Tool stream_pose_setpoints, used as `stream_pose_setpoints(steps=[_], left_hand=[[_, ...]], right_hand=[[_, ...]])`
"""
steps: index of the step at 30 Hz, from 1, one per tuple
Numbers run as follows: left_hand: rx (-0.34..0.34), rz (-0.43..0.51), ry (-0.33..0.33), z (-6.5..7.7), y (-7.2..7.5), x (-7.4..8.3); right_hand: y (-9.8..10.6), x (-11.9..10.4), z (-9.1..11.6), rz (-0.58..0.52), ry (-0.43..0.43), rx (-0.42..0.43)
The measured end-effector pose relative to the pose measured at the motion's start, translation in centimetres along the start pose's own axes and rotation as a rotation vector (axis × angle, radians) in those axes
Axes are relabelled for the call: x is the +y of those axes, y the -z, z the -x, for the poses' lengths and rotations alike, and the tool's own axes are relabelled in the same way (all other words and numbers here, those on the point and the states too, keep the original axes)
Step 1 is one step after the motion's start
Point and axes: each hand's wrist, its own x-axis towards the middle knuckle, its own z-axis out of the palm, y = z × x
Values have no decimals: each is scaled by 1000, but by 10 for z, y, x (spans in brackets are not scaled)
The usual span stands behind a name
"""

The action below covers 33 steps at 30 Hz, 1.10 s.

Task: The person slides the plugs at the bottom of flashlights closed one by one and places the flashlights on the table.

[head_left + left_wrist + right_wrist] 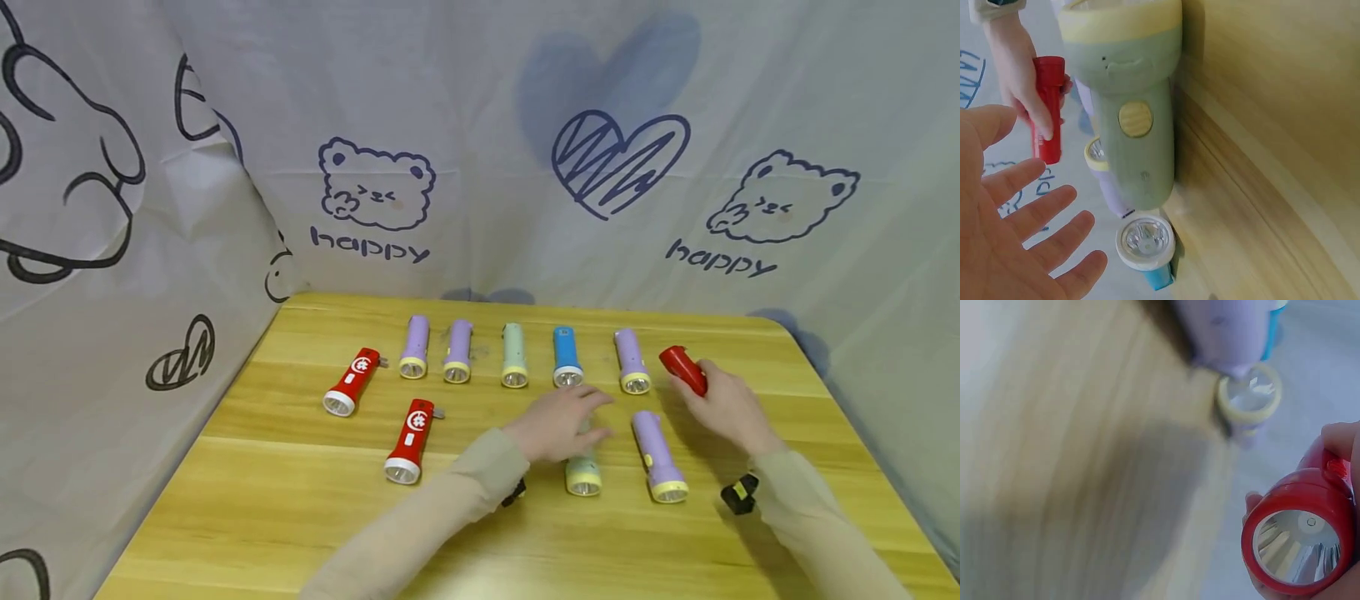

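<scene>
My right hand (729,410) grips a red flashlight (682,368) at the right side of the table. In the right wrist view its red head (1280,492) and clear lens face the camera. The left hand (557,422) hovers over a pale green flashlight (583,477) standing in the front row, fingers spread. The left wrist view shows that flashlight (1138,144) beside the spread left fingers (1041,215), with a gap between them. A purple flashlight (660,458) stands between the two hands, and a blue one (566,354) is just beyond the left hand.
In the back row are purple flashlights (415,343) (458,350) (632,358) and a green one (513,354). Two red flashlights with white heads (352,382) (410,442) are at left. A white printed cloth (495,233) hangs behind the wooden table (270,500).
</scene>
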Motion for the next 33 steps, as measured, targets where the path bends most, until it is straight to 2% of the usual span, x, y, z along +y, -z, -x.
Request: stream_pose_setpoints(steps=[7,13,18,22,28,33], left_hand=[[38,178,48,14,12,-11],[131,312,79,24,23,-19],[223,440,80,31,35,-25],[297,496,72,37,45,-28],[381,521,70,44,54,-32],[435,539,59,48,58,-31]], right_hand=[[6,-32,6,-137,68,12],[7,-64,14,-319,75,-61],[5,-89,18,-447,96,-58],[3,-106,20,-615,123,-74],[-3,-129,24,-872,176,-125],[-11,-143,27,-970,215,-171]])
